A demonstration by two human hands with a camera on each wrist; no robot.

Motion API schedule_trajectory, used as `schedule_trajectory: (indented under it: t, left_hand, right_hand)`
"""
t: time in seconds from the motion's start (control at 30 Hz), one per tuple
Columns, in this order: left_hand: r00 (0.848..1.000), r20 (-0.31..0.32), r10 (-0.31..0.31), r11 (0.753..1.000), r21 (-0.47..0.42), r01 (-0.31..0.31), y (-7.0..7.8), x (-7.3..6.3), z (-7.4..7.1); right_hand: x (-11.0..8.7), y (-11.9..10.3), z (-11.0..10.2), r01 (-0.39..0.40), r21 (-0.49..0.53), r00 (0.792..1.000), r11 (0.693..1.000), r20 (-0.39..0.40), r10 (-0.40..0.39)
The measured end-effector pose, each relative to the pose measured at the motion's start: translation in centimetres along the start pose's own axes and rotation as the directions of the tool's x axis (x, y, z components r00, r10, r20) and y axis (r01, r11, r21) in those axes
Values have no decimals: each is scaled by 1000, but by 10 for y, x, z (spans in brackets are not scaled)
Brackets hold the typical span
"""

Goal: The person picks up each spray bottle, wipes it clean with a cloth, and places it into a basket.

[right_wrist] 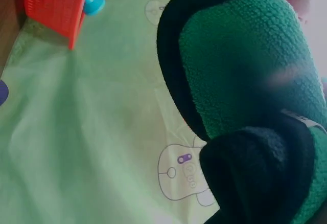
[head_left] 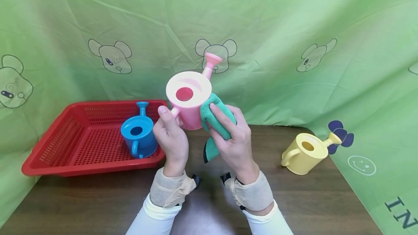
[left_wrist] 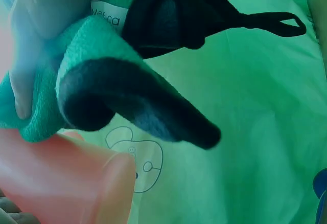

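Observation:
Raised above the table in the head view is a pink watering can [head_left: 191,113], its spout pointing up and away to the right. My left hand [head_left: 173,139] grips it by the handle, thumb on top. My right hand [head_left: 236,137] holds a folded green cloth [head_left: 215,117] and presses it to the can's right side. In the left wrist view the cloth [left_wrist: 87,45] shows a black border and a hanging loop, lying against the pink can [left_wrist: 61,178]. The cloth [right_wrist: 240,55] fills much of the right wrist view.
At the left a red basket [head_left: 101,169] stands on the wooden table [head_left: 274,202], with a blue watering can [head_left: 143,144] inside. A yellow watering can [head_left: 303,157] stands at the right. Behind hangs a green curtain [head_left: 261,17] with bear faces; its edge meets the table.

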State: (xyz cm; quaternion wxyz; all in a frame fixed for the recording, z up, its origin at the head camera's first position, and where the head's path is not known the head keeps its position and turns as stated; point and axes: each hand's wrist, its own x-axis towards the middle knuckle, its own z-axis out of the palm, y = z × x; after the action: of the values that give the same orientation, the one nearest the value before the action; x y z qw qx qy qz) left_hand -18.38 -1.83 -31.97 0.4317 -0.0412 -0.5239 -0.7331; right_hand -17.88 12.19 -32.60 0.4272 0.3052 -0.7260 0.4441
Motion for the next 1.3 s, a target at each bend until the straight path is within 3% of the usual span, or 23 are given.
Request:
schedule_trajectory:
  t: [0.2, 0.47, 0.6, 0.77, 0.87, 1.0, 1.17, 1.3]
  left_hand:
    - [999, -16, 32, 999, -7, -32, -1, 4, -2]
    - [999, -20, -47, 996, -76, 46, 6, 12, -7]
    - [998, -27, -50, 990, -134, 46, 9, 15, -7]
    - [997, -60, -41, 973, -229, 26, 9, 18, -8]
    - [996, -84, -30, 970, -242, 9, 8, 20, -9]
    - [996, -86, -5, 984, -177, -11, 6, 19, -10]
    - [999, -37, 15, 1000, -3, -15, 3, 13, -7]
    - [1000, 7, -13, 997, 75, 13, 2, 8, -5]
  right_hand:
    - [-2, 1, 3, -5, -39, 997, 999, 81, 8]
    - [-3, 4, 4, 14, -121, 987, 993, 161, 6]
    - [-4, 4, 4, 5, -157, 980, 988, 196, 27]
    - [-6, 5, 4, -18, -223, 961, 975, 266, 79]
    - [-7, 5, 4, -20, -260, 945, 965, 311, 104]
    - [-7, 3, 4, -5, -264, 941, 965, 325, 93]
    - [-6, 1, 4, 1, -198, 966, 980, 255, 51]
    - [-4, -1, 3, -3, -145, 981, 989, 194, 31]
